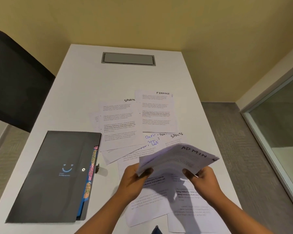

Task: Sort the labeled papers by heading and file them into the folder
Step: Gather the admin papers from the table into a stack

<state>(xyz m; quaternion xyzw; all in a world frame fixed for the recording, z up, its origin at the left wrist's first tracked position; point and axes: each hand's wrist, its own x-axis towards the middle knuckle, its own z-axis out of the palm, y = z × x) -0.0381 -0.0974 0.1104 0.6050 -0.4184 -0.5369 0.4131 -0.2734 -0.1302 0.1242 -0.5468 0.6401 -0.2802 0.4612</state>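
Now | left grip (135,177), right grip (202,179) pinch ADMIN sheets (176,159) | folder (54,174) left | papers (149,201) beneath

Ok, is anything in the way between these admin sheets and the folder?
Nothing stands between the admin sheets and the folder, only bare table. But the folder's cover lies closed over its tabs, and your left hand and right hand both grip the sheets.
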